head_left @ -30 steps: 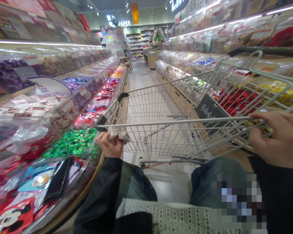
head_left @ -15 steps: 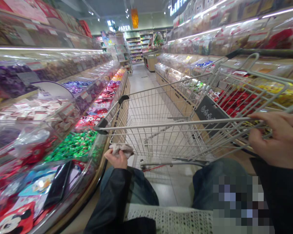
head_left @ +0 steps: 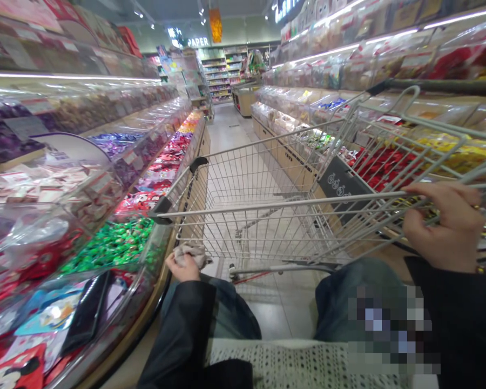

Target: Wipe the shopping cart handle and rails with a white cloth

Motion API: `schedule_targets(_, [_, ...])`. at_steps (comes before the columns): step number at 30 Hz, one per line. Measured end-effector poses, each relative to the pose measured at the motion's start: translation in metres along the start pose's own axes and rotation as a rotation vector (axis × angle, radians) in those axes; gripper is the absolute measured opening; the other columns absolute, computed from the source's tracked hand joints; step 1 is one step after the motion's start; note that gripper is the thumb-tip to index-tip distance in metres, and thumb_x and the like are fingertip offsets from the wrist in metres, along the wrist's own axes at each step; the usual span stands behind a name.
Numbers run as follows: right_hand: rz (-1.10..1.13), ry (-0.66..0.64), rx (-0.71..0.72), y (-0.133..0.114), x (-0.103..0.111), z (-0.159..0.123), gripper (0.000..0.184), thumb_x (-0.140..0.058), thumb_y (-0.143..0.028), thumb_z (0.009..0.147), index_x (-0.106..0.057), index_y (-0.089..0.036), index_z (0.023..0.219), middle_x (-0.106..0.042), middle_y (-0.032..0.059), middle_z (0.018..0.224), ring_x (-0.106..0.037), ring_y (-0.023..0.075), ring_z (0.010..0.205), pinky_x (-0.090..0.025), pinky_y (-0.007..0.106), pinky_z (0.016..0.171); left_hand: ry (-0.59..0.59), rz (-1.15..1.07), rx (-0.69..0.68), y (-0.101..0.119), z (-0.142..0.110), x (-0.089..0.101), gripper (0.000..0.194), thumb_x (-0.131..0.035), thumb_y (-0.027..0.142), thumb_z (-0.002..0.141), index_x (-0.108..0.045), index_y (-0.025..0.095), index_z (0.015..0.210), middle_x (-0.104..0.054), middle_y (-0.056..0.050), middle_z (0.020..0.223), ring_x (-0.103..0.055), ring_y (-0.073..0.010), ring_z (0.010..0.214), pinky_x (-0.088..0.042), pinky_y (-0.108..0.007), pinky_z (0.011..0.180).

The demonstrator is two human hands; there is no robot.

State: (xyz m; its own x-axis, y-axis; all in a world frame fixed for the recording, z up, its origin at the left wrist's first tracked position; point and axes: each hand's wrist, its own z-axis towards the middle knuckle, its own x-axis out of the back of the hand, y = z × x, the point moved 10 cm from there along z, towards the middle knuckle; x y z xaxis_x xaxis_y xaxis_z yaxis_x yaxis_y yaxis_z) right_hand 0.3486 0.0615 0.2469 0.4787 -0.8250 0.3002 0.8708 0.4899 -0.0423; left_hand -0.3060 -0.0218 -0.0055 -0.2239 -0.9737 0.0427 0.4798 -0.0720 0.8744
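Standing crosswise in front of me is a grey wire shopping cart (head_left: 267,208), its basket bare. My left hand (head_left: 183,267) is closed on a crumpled beige-grey cloth (head_left: 192,255) at the lower part of the cart's side, near the black-capped left corner. Whether the cloth presses on the wires I cannot tell. At the right, my right hand (head_left: 445,224) wraps its fingers over the cart's upper side rail. A dark panel with printed symbols (head_left: 338,188) hangs at the cart's right end, by the folding child seat.
Candy bins line both sides of the aisle, with green-wrapped candies (head_left: 113,243) close on the left and red ones (head_left: 384,165) on the right. A black phone-like object (head_left: 87,310) lies on packages in the near left bin. The tiled aisle floor (head_left: 227,135) runs ahead.
The whole view has shifted slightly, so the cart and shelves sit farther left. My left hand and the cloth moved a little left and down along the cart's side. My right hand keeps its grip.
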Motion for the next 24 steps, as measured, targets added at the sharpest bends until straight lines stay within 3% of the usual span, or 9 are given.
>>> schedule_targets(2, [0.002, 0.004, -0.002, 0.001, 0.000, -0.001, 0.044, -0.063, -0.011, 0.074, -0.078, -0.025, 0.113, -0.080, 0.0050, 0.100, -0.077, 0.0329, 0.106, -0.058, 0.051, 0.104, 0.044, 0.002, 0.046, -0.017, -0.008, 0.004, 0.029, -0.071, 0.042, 0.099, -0.064, 0.018, 0.114, -0.067, -0.004, 0.107, -0.066, -0.0187, 0.093, -0.060, -0.039, 0.086])
schedule_targets(5, [-0.003, 0.003, -0.017, 0.003, 0.000, -0.002, 0.045, -0.064, -0.011, 0.073, -0.078, -0.026, 0.114, -0.079, 0.0047, 0.100, -0.077, 0.0337, 0.107, -0.058, 0.052, 0.104, 0.098, -0.013, 0.040, -0.014, -0.006, 0.007, 0.025, -0.071, 0.041, 0.096, -0.060, 0.019, 0.102, -0.061, 0.002, 0.088, -0.062, -0.0151, 0.078, -0.058, -0.032, 0.075])
schedule_targets(8, [0.002, -0.001, -0.021, 0.001, 0.000, -0.001, 0.043, -0.064, -0.011, 0.074, -0.078, -0.026, 0.112, -0.079, 0.0051, 0.099, -0.076, 0.0340, 0.108, -0.058, 0.052, 0.104, 0.111, -0.066, -0.043, 0.020, 0.013, 0.006, 0.023, -0.066, 0.036, 0.093, -0.050, 0.023, 0.102, -0.056, 0.004, 0.087, -0.063, -0.0157, 0.081, -0.058, -0.033, 0.080])
schedule_targets(13, [-0.001, 0.025, -0.038, 0.001, 0.002, -0.001, 0.041, -0.065, -0.011, 0.074, -0.078, -0.026, 0.110, -0.079, 0.0044, 0.098, -0.076, 0.0336, 0.108, -0.058, 0.051, 0.103, 0.087, -0.119, -0.246, 0.106, 0.051, -0.001, 0.040, -0.068, 0.037, 0.094, -0.047, 0.021, 0.124, -0.059, -0.008, 0.118, -0.065, -0.0235, 0.111, -0.055, -0.048, 0.105])
schedule_targets(16, [0.004, 0.004, -0.010, 0.001, 0.000, -0.002, 0.042, -0.065, -0.012, 0.075, -0.077, -0.026, 0.112, -0.080, 0.0054, 0.101, -0.075, 0.0332, 0.108, -0.058, 0.051, 0.104, 0.071, -0.081, -0.299, 0.127, 0.047, -0.008, 0.038, -0.069, 0.037, 0.094, -0.051, 0.022, 0.124, -0.058, -0.011, 0.121, -0.062, -0.0277, 0.114, -0.052, -0.055, 0.108])
schedule_targets(19, [0.012, -0.018, -0.008, 0.002, -0.001, -0.002, 0.042, -0.064, -0.011, 0.075, -0.077, -0.026, 0.113, -0.079, 0.0053, 0.101, -0.075, 0.0324, 0.108, -0.057, 0.050, 0.105, 0.041, -0.005, -0.288, 0.112, 0.015, -0.013, 0.035, -0.071, 0.033, 0.087, -0.055, 0.024, 0.117, -0.057, -0.008, 0.117, -0.059, -0.0285, 0.117, -0.048, -0.058, 0.113])
schedule_targets(24, [0.012, -0.021, -0.058, 0.003, 0.000, -0.001, 0.042, -0.064, -0.012, 0.075, -0.077, -0.027, 0.112, -0.079, 0.0042, 0.102, -0.074, 0.0316, 0.112, -0.056, 0.050, 0.107, -0.063, 0.098, -0.174, 0.053, -0.057, -0.015, 0.028, -0.068, 0.028, 0.075, -0.057, 0.025, 0.100, -0.052, -0.003, 0.098, -0.058, -0.0266, 0.099, -0.051, -0.061, 0.104])
